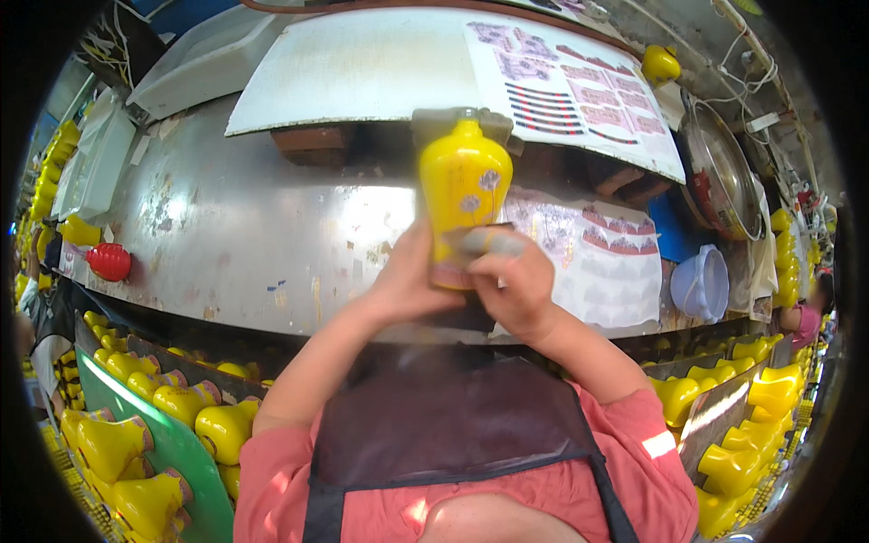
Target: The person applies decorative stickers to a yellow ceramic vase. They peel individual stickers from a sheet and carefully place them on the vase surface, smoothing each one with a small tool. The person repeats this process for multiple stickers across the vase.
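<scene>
A glossy yellow vase (466, 172) with purple flower pictures stands in front of me, its narrow neck toward the far side. Around its lower left side my left hand (409, 276) is closed, steadying it. My right hand (516, 276) presses against the lower right of the vase, fingers bent together and partly smeared by motion. Grey coverings show on its fingers, and a thin dark edge sticks out above them; what it holds, if anything, I cannot make out. A patterned band runs near the vase's base. Behind the neck is a grey-brown block (502, 127).
A white board (362, 68) bearing printed decal sheets (602, 86) rests on bricks over the metal table (244, 217). Another decal sheet (615, 262) and a lilac bucket (700, 285) are right. A red bottle (110, 262) stands left. Yellow vases (109, 443) crowd racks on both sides.
</scene>
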`<state>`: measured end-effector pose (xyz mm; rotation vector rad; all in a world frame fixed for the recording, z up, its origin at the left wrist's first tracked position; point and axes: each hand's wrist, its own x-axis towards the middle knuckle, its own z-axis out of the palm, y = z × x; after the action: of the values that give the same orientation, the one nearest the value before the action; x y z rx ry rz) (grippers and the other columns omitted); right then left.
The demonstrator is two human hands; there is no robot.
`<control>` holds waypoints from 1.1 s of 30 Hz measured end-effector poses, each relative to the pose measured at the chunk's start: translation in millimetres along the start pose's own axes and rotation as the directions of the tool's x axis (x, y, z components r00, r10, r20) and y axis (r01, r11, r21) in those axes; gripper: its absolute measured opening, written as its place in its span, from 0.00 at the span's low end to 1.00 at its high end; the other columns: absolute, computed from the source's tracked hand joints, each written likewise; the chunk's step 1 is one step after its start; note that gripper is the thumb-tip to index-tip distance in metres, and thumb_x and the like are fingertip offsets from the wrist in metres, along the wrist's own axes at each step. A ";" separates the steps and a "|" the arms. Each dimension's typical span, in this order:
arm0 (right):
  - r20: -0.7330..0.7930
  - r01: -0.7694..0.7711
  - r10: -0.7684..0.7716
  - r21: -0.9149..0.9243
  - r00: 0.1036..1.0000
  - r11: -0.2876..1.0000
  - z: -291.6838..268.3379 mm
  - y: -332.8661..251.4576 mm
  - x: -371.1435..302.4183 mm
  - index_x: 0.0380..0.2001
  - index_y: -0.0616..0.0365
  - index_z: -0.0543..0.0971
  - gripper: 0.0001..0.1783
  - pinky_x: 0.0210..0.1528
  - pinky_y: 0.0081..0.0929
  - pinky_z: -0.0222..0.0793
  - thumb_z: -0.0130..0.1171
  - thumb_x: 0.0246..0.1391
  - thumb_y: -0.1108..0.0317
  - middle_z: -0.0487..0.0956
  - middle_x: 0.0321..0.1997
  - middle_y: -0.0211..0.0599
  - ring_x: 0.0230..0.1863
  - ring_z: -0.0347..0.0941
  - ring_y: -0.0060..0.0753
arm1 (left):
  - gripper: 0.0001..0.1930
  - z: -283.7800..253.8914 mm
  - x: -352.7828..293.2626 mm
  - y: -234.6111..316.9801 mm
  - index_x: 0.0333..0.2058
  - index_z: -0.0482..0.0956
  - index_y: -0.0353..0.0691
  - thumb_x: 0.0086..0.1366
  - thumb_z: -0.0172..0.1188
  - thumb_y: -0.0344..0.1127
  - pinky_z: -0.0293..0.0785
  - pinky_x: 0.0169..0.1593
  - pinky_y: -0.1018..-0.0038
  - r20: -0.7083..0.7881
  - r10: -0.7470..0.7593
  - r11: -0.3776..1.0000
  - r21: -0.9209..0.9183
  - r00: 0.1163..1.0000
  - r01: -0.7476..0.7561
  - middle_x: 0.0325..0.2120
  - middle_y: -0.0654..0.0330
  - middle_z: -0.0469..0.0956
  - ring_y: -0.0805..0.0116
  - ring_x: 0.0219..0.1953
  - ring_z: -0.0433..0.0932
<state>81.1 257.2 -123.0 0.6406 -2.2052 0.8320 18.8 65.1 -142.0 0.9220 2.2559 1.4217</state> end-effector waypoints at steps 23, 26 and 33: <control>-0.046 -0.349 0.365 0.205 0.930 0.914 -11.6 -15.0 -18.4 0.37 0.59 0.84 0.13 0.38 0.24 0.76 0.71 0.48 0.84 0.84 0.34 0.37 0.34 0.81 0.28 | 0.47 20.3 -11.2 -4.9 0.69 0.64 0.38 0.53 0.78 0.40 0.72 0.60 0.55 -0.349 0.267 0.958 0.194 0.898 -0.210 0.53 0.45 0.78 0.41 0.57 0.76; -0.150 -0.474 0.517 0.248 0.843 0.845 -10.3 -14.0 -23.1 0.38 0.61 0.83 0.10 0.41 0.22 0.75 0.70 0.52 0.83 0.84 0.36 0.34 0.35 0.78 0.22 | 0.47 20.6 -14.8 -5.8 0.70 0.63 0.38 0.54 0.77 0.41 0.71 0.60 0.54 -0.407 0.384 0.898 0.372 0.829 -0.234 0.55 0.45 0.77 0.40 0.59 0.74; 0.073 -0.520 0.572 0.522 0.817 0.676 -17.7 -9.3 -25.1 0.43 0.61 0.82 0.11 0.46 0.21 0.74 0.67 0.57 0.83 0.83 0.42 0.33 0.42 0.79 0.22 | 0.49 24.0 -20.2 -14.2 0.72 0.63 0.38 0.53 0.79 0.34 0.65 0.70 0.60 -0.351 0.227 0.948 0.294 0.908 -0.123 0.68 0.47 0.64 0.48 0.69 0.65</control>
<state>110.7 268.5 -128.2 0.1379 -2.0951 1.7844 42.5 63.8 -167.0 1.0257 2.7700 1.5065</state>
